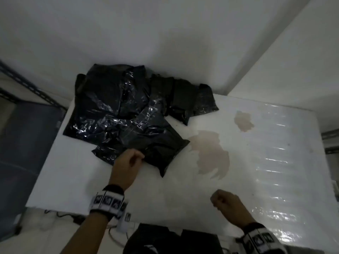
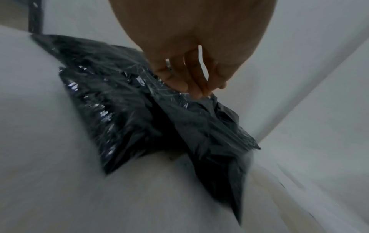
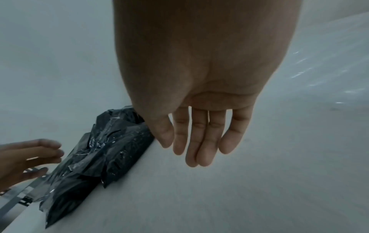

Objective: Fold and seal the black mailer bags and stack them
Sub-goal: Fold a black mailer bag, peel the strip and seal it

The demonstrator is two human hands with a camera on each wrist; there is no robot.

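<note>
My left hand: my left hand [image 1: 128, 162] reaches forward, its fingertips [image 2: 196, 90] pinching the near edge of the front mailer bag [image 1: 157, 153].
My right hand: my right hand [image 1: 224, 200] hangs over bare table with nothing in it, fingers [image 3: 199, 141] loose and hanging down, well apart from the bags.
Front mailer bag: it lies flat at the near end of the pile, one corner pointing towards me, between my two hands but far closer to the left.
Pile: the other black mailer bags [image 1: 117, 99] lie overlapped behind it, up against the back wall [image 1: 165, 33].
Table: the white table [image 1: 165, 195] has bare room before me and to the right, where two brownish stains [image 1: 211, 153] show; its left edge runs just beside the pile.
</note>
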